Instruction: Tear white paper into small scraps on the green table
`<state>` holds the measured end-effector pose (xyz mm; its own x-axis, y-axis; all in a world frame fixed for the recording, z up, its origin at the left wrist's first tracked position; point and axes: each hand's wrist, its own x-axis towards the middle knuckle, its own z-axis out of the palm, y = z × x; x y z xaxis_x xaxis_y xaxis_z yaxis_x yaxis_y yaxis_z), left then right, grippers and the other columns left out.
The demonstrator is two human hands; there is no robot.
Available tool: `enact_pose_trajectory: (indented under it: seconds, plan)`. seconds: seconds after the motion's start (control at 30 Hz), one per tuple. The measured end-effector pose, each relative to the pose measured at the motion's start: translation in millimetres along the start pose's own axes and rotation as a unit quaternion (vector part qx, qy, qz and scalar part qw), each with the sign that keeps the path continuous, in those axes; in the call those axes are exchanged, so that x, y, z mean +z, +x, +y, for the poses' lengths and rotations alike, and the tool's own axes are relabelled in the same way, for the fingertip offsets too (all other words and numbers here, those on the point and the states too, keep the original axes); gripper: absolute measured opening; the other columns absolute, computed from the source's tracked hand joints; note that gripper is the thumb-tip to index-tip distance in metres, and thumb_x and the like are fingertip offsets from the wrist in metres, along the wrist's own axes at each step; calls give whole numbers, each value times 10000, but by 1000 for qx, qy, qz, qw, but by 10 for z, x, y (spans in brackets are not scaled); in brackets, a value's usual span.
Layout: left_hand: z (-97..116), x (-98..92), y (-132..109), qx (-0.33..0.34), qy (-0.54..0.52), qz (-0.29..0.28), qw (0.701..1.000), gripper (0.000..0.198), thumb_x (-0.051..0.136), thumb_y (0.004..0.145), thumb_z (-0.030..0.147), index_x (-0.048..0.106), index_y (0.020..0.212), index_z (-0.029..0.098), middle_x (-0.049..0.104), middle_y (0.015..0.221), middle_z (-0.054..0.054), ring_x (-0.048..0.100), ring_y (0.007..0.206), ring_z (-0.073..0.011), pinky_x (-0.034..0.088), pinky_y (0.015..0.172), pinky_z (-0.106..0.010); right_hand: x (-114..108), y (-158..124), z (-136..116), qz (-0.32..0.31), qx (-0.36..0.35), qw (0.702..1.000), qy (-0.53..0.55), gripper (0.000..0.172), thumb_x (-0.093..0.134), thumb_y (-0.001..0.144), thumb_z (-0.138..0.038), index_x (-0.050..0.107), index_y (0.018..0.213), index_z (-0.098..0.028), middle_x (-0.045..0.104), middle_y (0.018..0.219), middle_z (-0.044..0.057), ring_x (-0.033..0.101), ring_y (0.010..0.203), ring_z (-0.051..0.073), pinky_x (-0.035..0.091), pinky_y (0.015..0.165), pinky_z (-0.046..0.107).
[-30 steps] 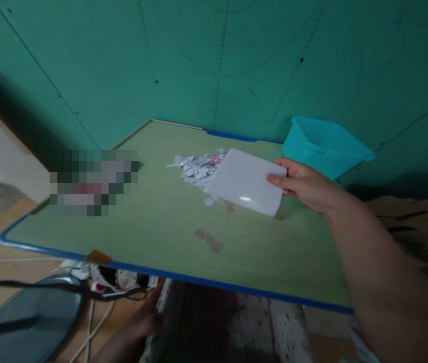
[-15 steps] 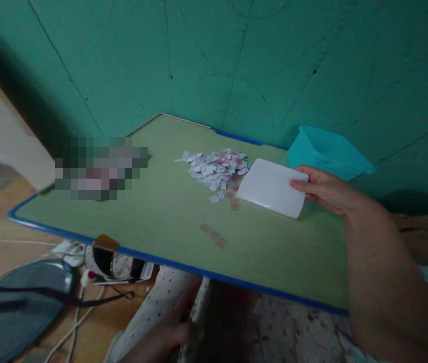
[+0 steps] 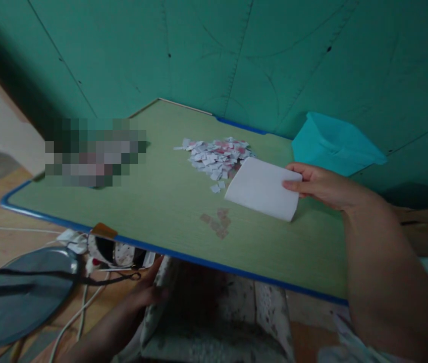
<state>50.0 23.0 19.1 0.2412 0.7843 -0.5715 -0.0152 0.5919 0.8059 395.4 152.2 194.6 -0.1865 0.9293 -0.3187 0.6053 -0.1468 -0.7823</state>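
My right hand (image 3: pixel 314 185) pinches the right edge of a white plastic scraper (image 3: pixel 263 189), a flat plate with rounded corners tilted over the table. Its left edge is against the near right side of a heap of small cut paper pieces (image 3: pixel 214 159), white with some pink. Nearer the front lie several thin brownish squares (image 3: pixel 219 222). Below the table edge, my left hand (image 3: pixel 149 295) is closed on the left rim of a speckled open container (image 3: pixel 214 348), whose inside is dark. Part of that hand is in shadow.
The pale green table (image 3: pixel 153 212) has a blue edge and meets a green wall. A turquoise bin (image 3: pixel 338 143) stands at the back right. A blurred-out object (image 3: pixel 96 156) lies at left. Below are a round grey lid (image 3: pixel 20 302), white cables and a power strip (image 3: pixel 72 241).
My left hand has moved left with the container's rim, and more of the container shows under the table. The scraper has shifted slightly left and nearer, and more brownish squares show.
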Motion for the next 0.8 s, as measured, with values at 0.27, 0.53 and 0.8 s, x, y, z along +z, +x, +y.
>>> enact_pose_trajectory:
  seconds: [0.27, 0.53, 0.8]
  plan:
    - [9, -42, 6, 32, 73, 53, 995, 694, 533, 474, 258, 477, 1149, 104, 521, 1226, -91, 293, 1215, -293, 276, 976, -356, 407, 26, -178, -122, -38, 992, 7, 259, 547, 712, -336, 486, 912, -184, 543, 743, -15, 486, 576, 78, 341, 457, 181]
    - [60, -191, -61, 29, 60, 48, 997, 680, 568, 453, 286, 504, 1120, 169, 583, 1158, -58, 352, 1182, -303, 305, 959, -385, 448, 68, -140, -111, -53, 992, 9, 272, 518, 745, -334, 437, 956, -184, 506, 733, -16, 444, 534, 64, 323, 428, 171]
    - [216, -308, -145, 33, 83, 93, 992, 95, 558, 391, 283, 496, 459, 306, 682, 653, -35, 386, 1130, -361, 148, 1009, -448, 678, 32, -228, -176, -64, 982, -4, 215, 472, 780, -357, 420, 886, -177, 506, 702, -28, 406, 445, 37, 313, 390, 164]
